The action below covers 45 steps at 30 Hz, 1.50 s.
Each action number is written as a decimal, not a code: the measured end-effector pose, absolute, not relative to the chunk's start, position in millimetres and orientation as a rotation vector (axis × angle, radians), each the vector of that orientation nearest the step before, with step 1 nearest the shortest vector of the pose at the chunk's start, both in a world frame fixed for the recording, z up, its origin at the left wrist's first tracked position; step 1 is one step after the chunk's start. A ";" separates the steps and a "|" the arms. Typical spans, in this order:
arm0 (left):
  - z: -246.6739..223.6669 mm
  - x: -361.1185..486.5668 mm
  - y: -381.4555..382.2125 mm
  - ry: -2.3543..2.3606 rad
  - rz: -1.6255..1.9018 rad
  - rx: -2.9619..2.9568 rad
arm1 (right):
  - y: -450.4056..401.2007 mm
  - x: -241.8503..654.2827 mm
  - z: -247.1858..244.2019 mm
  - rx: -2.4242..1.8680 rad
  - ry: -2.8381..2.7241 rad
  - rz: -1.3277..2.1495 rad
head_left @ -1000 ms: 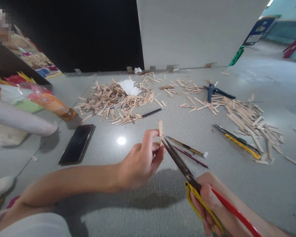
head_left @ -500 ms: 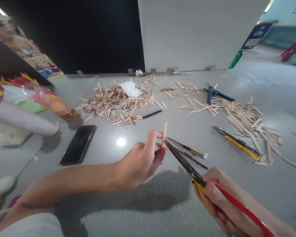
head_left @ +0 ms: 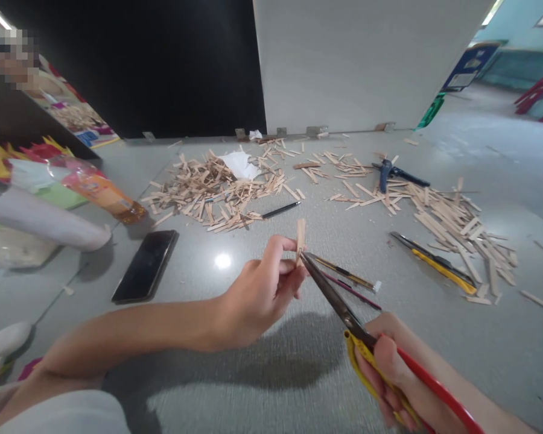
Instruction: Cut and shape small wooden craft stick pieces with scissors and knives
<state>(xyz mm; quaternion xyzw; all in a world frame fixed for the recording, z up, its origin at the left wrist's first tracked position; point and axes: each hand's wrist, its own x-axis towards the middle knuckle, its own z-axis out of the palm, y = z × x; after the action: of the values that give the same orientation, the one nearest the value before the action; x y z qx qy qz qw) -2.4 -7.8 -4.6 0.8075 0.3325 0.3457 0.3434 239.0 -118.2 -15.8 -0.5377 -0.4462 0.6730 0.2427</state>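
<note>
My left hand (head_left: pixel 265 283) pinches a short flat wooden stick (head_left: pixel 301 232) upright between thumb and fingers, above the grey tabletop. My right hand (head_left: pixel 396 367) grips a pair of scissors (head_left: pixel 330 295) with long dark blades and red and yellow handles. The blade tips meet the lower part of the stick, right by my left fingertips. Whether the blades bite into the wood I cannot tell. Under and beyond the blades lie a slim brass-coloured tool (head_left: pixel 348 274) and a thin dark red stick (head_left: pixel 355 292).
Heaps of wooden sticks (head_left: pixel 199 187) lie at the back and right. A black pen (head_left: pixel 280 210), navy clamp-like tool (head_left: pixel 400 175) and yellow-black cutter (head_left: pixel 438 265) are nearby. Left are a phone (head_left: pixel 145 265), bottle (head_left: pixel 99 190) and white tube (head_left: pixel 45 217). A panel (head_left: pixel 371 66) stands behind.
The scissors and my right hand have shifted slightly left. The stick has turned a little in my left hand, so its flat face shows more.
</note>
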 end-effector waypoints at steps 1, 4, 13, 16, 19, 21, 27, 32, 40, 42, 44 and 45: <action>-5.9 -2.3 -7.9 0.872 0.901 2.126 | -119.7 239.1 -20.8 -1.428 -1.259 1.831; -8.6 -2.1 -8.5 0.885 0.898 2.210 | -119.8 239.4 -33.6 -1.352 -1.341 1.808; -11.6 -0.6 -12.8 0.924 0.931 2.192 | -112.2 224.1 -23.2 -1.468 -1.315 1.840; -10.1 0.0 -14.6 0.930 0.934 2.133 | -110.3 220.2 -18.4 -1.476 -1.319 1.839; -9.1 -0.7 -14.7 0.935 0.917 2.111 | -106.7 218.0 -13.5 -1.402 -1.384 1.847; -8.6 -1.7 -14.1 0.933 0.897 2.119 | -104.2 216.8 -9.2 -1.402 -1.381 1.857; -6.5 -4.1 -11.8 0.891 0.884 2.163 | -103.0 216.5 -1.8 -1.408 -1.419 1.805; -0.3 -8.2 -6.6 0.859 0.822 2.186 | -104.5 224.1 -0.1 -1.402 -1.430 1.808; 13.5 -17.1 11.5 0.758 0.605 2.128 | -96.9 237.7 -5.5 -1.332 -1.076 2.089; 16.5 -17.6 16.5 0.747 0.530 2.087 | -93.4 241.1 -6.2 -1.273 -0.947 2.189; 18.5 -18.0 21.2 0.737 0.485 2.081 | -90.3 245.9 -6.7 -1.218 -0.861 2.283; 19.1 -18.3 23.5 0.738 0.484 2.103 | -89.1 248.6 -6.6 -1.216 -0.836 2.312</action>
<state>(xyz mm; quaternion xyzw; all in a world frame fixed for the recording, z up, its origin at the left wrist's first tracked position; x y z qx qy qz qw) -18.3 23.5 19.1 0.8381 0.2941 0.1929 0.4171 248.6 -89.1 -6.6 -0.4344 -0.2989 0.8262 0.1981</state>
